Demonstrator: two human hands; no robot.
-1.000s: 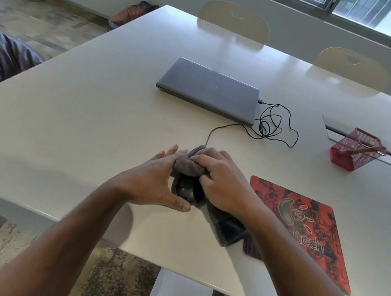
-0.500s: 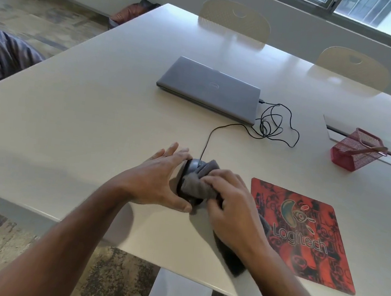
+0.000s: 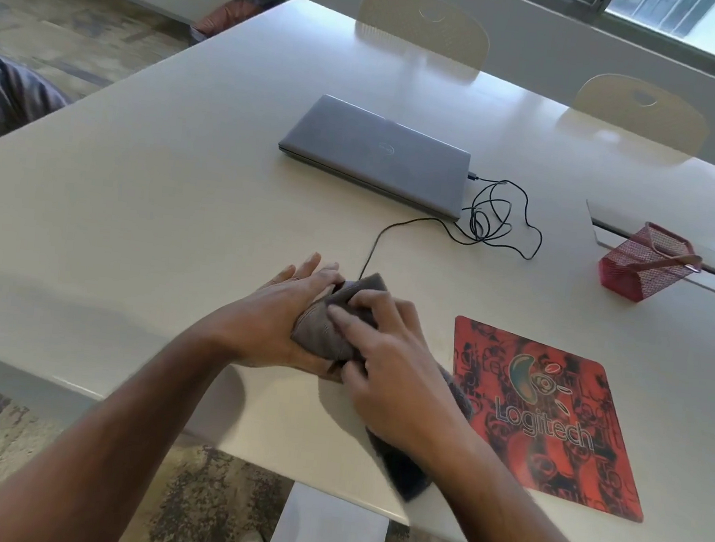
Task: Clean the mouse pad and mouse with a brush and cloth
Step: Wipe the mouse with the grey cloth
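One word — "Logitech" — on mouse pad

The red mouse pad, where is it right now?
In the head view the red mouse pad lies flat on the table near its front edge, to the right of the right hand.
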